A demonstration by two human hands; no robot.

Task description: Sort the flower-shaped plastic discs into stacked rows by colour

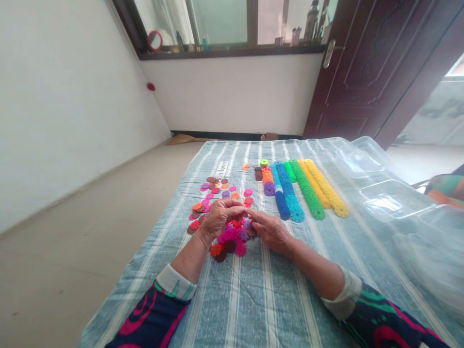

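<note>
My left hand (222, 216) is closed in a pinch above a loose spread of notched plastic discs; what its fingers hold is hidden. The fingertips of my right hand (272, 231) meet it, with the index finger stretched toward the left thumb and the other fingers curled. Pink discs (232, 235), an orange disc (216, 250) and brown discs (220, 256) lie beneath and before the hands. Farther left are a red disc (195, 225) and more pink, purple and brown ones, some overlapping.
Sorted discs lie in rows at the right: yellow (328, 191), green (308, 191), blue (286, 186) and a shorter orange-purple row (267, 181). Clear plastic boxes (395, 199) stand along the right side of the striped cloth (290, 309). Behind is a dark red door (373, 63).
</note>
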